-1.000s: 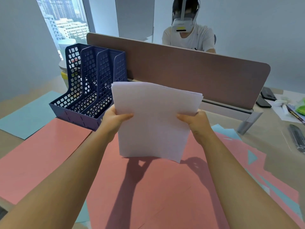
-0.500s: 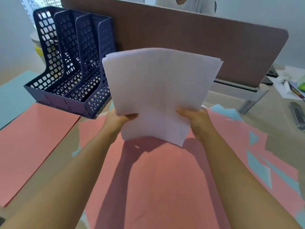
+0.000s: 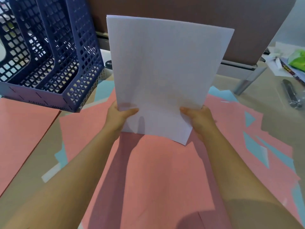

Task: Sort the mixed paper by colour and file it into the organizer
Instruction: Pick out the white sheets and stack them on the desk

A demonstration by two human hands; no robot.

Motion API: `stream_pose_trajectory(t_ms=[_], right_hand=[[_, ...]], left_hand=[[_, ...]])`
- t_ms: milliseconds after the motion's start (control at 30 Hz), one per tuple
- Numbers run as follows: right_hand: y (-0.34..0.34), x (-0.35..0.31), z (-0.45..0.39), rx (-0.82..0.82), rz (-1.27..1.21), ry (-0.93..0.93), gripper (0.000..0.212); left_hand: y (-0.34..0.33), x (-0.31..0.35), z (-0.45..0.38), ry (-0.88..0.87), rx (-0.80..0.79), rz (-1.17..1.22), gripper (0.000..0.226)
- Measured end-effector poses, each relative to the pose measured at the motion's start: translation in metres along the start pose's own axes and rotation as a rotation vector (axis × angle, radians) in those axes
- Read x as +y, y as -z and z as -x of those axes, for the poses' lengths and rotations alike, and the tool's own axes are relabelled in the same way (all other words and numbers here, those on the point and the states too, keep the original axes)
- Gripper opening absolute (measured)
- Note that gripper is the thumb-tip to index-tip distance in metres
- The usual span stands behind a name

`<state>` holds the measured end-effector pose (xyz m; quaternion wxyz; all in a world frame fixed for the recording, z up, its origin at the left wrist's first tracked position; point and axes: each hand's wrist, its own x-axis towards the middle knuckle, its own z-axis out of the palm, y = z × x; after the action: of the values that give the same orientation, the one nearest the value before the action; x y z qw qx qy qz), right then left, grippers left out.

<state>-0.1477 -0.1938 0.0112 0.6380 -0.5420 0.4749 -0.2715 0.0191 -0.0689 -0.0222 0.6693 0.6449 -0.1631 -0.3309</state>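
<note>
**White sheets squared up and raised beside the organizer**

Since the earlier frames the white stack (image 3: pixel 165 76) has been lifted higher and drawn closer to the camera, its fanned sheets now gathered into a neater block, while the view has tilted down so that the person behind the divider is out of sight.

From left to right: a loose pink sheet (image 3: pixel 21 129) lies flat at the left edge of the desk (image 3: pixel 41 156). Behind it stands the blue organizer (image 3: pixel 54 66), a perforated plastic rack with upright slots; no paper can be seen in the slots that show. Just right of the organizer, and apart from it, the white stack is held nearly upright above the desk. The left hand (image 3: pixel 118 119) pinches its lower left edge, thumb on the near face and fingers hidden behind. The right hand (image 3: pixel 198 120) pinches the lower right edge in the same manner. Beneath the forearms a spread of pink paper (image 3: pixel 156 171) covers the desk, with light blue paper (image 3: pixel 254 147) showing at its margins. A brown divider (image 3: pixel 247 19) closes the back of the desk. At far right lie a dark elongated object (image 3: pixel 291 95), too blurred to identify, and a green item (image 3: pixel 297 59) among white scraps.
</note>
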Motion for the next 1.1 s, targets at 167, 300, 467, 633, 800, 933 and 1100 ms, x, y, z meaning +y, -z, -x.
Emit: stream_pose_trajectory(t_ms=[167,300,467,633,800,933,1100], right_hand=[[-0.002,-0.004,0.004,0.016,0.053,0.052,0.019],[-0.005,-0.015,0.013,-0.057,0.092,0.139,0.024],[-0.028,-0.022,0.036,-0.29,0.062,0.086,0.024],[-0.059,-0.018,0.063,-0.413,0.122,0.005,0.024],[-0.09,0.0,0.073,-0.293,0.294,-0.042,0.018],[-0.121,0.025,0.089,-0.243,0.398,-0.115,0.03],[-0.151,0.062,0.107,-0.153,0.437,-0.207,0.03]], left_hand=[[-0.004,0.009,0.008,-0.033,0.032,-0.05,0.035],[0.001,0.025,0.026,-0.108,0.165,-0.153,0.02],[0.032,0.035,0.064,-0.06,0.285,-0.248,0.02],[0.085,0.037,0.099,0.029,0.317,-0.389,0.02],[0.136,0.029,0.127,0.145,0.18,-0.468,0.024],[0.182,0.017,0.129,0.315,0.082,-0.508,0.022],[0.233,-0.004,0.115,0.436,0.054,-0.612,0.01]])
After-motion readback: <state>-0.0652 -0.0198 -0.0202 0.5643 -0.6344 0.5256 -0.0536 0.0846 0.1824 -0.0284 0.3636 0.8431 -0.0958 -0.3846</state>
